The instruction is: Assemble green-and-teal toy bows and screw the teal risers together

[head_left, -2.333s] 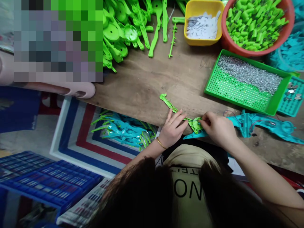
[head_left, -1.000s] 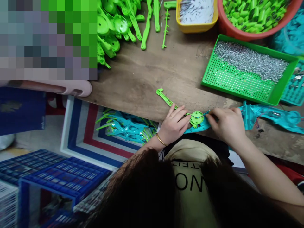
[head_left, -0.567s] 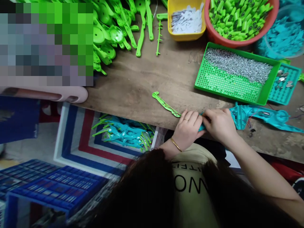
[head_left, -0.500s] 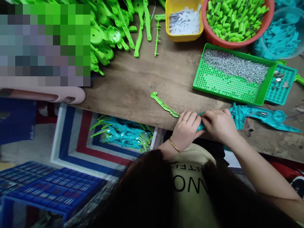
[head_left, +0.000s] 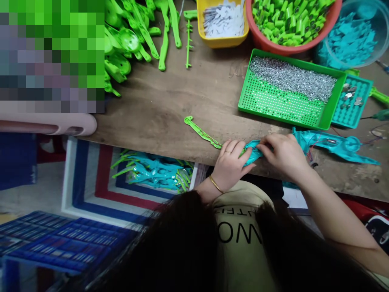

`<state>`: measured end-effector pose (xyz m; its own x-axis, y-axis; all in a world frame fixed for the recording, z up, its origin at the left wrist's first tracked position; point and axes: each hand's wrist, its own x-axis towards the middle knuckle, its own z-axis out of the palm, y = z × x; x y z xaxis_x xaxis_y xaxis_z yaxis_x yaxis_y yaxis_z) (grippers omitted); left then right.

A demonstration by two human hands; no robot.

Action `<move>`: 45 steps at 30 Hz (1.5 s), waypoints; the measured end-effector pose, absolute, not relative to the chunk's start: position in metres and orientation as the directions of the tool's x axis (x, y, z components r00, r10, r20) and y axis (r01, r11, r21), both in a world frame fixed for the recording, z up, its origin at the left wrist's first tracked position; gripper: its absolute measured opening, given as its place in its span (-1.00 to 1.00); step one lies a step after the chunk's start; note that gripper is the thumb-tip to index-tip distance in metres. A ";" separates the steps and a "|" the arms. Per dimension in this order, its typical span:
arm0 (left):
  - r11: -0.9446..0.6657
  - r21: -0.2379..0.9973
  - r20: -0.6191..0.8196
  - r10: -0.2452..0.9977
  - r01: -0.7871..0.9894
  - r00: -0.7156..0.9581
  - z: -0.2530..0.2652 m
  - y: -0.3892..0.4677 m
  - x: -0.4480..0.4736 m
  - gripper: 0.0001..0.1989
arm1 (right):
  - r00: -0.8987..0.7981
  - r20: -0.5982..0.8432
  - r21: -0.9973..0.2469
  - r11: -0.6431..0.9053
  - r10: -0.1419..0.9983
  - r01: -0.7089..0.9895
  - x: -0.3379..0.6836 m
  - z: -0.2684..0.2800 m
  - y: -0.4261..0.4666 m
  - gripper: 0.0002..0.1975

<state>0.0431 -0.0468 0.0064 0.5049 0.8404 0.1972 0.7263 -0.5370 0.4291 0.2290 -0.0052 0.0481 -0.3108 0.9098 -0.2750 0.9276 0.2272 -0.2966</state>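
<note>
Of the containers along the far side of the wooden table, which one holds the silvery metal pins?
The flat green perforated plastic tray. The yellow tub holds white pieces, the red-orange bowl green parts, and the small teal tray only a few metal discs.

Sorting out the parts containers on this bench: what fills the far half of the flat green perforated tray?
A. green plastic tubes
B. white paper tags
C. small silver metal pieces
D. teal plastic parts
C: the green perforated tray holds a heap of small silver metal pieces along its far side, with the near half bare.
</note>
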 end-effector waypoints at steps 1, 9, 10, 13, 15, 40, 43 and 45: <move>-0.538 0.422 0.191 0.840 0.730 0.508 0.007 -0.047 0.043 -0.57 | -0.304 -0.274 -0.279 0.227 0.912 0.933 0.228 0.046 -0.005 -0.79; -0.534 0.412 0.157 0.840 0.739 0.519 0.007 -0.046 0.043 -0.56 | -0.284 -0.243 -0.251 0.222 0.927 0.942 0.235 0.043 -0.008 -0.81; -0.529 0.418 0.148 0.842 0.739 0.519 0.006 -0.046 0.043 -0.56 | -0.273 -0.219 -0.269 0.211 0.937 0.940 0.240 0.043 -0.008 -0.82; -0.520 0.438 0.137 0.845 0.733 0.517 0.006 -0.046 0.043 -0.55 | -0.216 -0.155 -0.292 0.165 0.964 0.942 0.256 0.044 -0.009 -0.84; -0.521 0.439 0.144 0.845 0.732 0.515 0.006 -0.046 0.042 -0.55 | -0.196 -0.139 -0.298 0.147 0.971 0.943 0.262 0.042 -0.009 -0.84; -0.594 0.396 0.217 0.802 0.700 0.557 0.005 -0.033 0.057 -0.61 | -0.077 -0.136 -0.405 0.015 0.988 0.914 0.286 0.068 0.014 -0.79; -0.595 0.400 0.210 0.800 0.697 0.563 0.005 -0.031 0.071 -0.60 | 0.204 0.065 -0.567 -0.132 0.977 0.813 0.323 0.074 0.078 -0.79; -0.601 0.414 0.226 0.795 0.683 0.563 0.009 -0.032 0.074 -0.56 | 0.438 0.185 -0.620 -0.241 0.880 0.747 0.351 0.072 0.135 -0.65</move>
<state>0.0744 -0.0316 0.0092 0.5629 0.7951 0.2259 0.6832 -0.6014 0.4142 0.3508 0.1351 0.0718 0.4376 0.8799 0.1852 0.7466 -0.2408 -0.6202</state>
